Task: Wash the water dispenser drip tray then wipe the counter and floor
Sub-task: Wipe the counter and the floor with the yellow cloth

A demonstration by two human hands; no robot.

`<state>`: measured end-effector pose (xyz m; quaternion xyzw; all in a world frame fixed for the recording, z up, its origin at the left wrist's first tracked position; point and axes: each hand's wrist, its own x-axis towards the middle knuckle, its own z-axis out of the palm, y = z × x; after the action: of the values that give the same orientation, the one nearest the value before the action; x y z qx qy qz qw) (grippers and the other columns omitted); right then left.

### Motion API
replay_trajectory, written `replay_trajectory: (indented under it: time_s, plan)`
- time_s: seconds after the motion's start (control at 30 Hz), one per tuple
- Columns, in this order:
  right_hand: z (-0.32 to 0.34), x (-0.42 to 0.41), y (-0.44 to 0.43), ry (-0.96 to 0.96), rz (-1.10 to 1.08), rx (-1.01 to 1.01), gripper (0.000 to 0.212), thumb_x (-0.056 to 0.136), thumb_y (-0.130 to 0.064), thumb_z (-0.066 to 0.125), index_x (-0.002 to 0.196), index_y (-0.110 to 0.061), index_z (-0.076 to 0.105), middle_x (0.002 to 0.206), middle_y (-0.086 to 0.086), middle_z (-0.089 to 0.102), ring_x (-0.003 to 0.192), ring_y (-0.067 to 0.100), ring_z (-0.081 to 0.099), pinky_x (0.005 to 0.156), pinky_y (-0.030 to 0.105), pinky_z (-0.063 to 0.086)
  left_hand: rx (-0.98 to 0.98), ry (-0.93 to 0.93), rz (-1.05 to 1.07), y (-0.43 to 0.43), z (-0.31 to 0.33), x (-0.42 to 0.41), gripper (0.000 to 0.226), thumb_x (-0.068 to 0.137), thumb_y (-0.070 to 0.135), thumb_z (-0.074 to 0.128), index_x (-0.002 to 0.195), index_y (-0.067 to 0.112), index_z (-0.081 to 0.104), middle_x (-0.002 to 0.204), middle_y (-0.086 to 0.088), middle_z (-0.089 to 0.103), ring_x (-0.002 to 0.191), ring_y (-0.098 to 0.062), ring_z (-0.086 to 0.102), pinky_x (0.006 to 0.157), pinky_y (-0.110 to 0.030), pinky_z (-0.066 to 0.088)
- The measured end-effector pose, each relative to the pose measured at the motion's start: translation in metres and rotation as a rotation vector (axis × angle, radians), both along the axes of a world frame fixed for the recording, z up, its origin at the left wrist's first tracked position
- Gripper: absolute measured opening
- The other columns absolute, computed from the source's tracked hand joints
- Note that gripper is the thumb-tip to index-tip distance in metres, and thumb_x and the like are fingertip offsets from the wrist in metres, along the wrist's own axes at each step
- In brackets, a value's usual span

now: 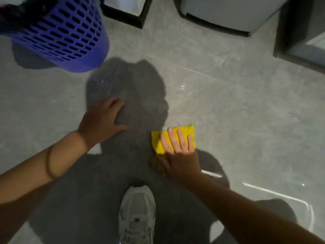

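From the head view, we pressed our right hand (179, 152), fingers flat and spread, on the yellow cloth (173, 140) lying on the grey floor (246, 111). Our left hand (103, 118) rested open on the floor, empty, near a blue basket (66, 37).

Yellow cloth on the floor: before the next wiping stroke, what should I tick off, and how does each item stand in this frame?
1. Right hand flat on the folded yellow cloth, fingers spread: ok.
2. Cloth lying flat on the grey tiled floor: ok.
3. Left hand braced on the floor, apart from the cloth: ok.
4. Blue perforated plastic basket stands at upper left, well away from the cloth: ok.
5. White sneaker sits close behind the cloth, so a stroke pulled backward could meet it: not ok.
6. Whether wet patches remain on the floor: cannot tell, shadow and glare hide it.
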<state>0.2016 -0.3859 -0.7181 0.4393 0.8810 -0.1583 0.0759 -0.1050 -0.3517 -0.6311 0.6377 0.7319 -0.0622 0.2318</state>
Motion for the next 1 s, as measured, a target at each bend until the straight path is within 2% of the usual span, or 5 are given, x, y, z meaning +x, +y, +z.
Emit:
replay_trajectory:
  time_s: [0.27, 0.43, 0.63, 0.8, 1.0]
  plan:
    - [0.008, 0.13, -0.049, -0.18, -0.409, -0.081, 0.08, 0.094, -0.064, 0.042, 0.162, -0.024, 0.03, 0.17, 0.013, 0.026, 0.154, 0.043, 0.025, 0.119, 0.066, 0.023, -0.106, 0.002, -0.011, 0.031, -0.003, 0.025, 0.129, 0.056, 0.039, 0.099, 0.162, 0.024, 0.028, 0.17, -0.019, 0.015, 0.153, -0.05, 0.019, 0.118, -0.061, 0.032]
    - [0.002, 0.134, 0.065, -0.146, -0.718, -0.002, 0.082, 0.095, -0.067, 0.031, 0.164, -0.025, 0.023, 0.172, 0.011, 0.019, 0.157, 0.041, 0.015, 0.123, 0.066, 0.014, -0.187, 0.022, -0.041, 0.047, 0.0, 0.031, 0.132, 0.057, 0.04, 0.098, 0.164, 0.029, 0.022, 0.171, -0.017, 0.012, 0.154, -0.05, 0.014, 0.114, -0.061, 0.035]
    - [-0.005, 0.112, 0.233, -0.078, -0.826, -0.007, 0.086, 0.09, -0.077, 0.012, 0.165, -0.036, 0.0, 0.175, 0.003, -0.003, 0.16, 0.034, -0.006, 0.126, 0.061, -0.002, -0.217, 0.089, -0.112, 0.056, -0.007, 0.028, 0.132, 0.058, 0.048, 0.095, 0.164, 0.024, 0.021, 0.168, -0.021, 0.016, 0.152, -0.054, 0.014, 0.116, -0.058, 0.032]
    - [-0.006, 0.017, 0.271, -0.085, -0.59, 0.003, 0.08, 0.098, -0.07, 0.016, 0.165, -0.031, -0.001, 0.175, 0.004, -0.006, 0.16, 0.035, -0.008, 0.126, 0.06, -0.004, -0.281, 0.176, -0.161, 0.062, -0.01, 0.028, 0.134, 0.061, 0.061, 0.089, 0.165, 0.027, 0.012, 0.168, -0.017, 0.014, 0.152, -0.05, 0.015, 0.121, -0.054, 0.03]
    - [-0.002, -0.009, 0.129, 0.021, -0.244, 0.043, 0.074, 0.1, -0.066, 0.034, 0.164, -0.029, 0.025, 0.173, 0.009, 0.017, 0.158, 0.039, 0.014, 0.124, 0.063, 0.012, -0.251, 0.154, -0.128, 0.071, 0.001, 0.038, 0.122, 0.054, 0.057, 0.094, 0.155, 0.023, 0.034, 0.156, -0.015, 0.033, 0.139, -0.042, 0.04, 0.112, -0.052, 0.042]
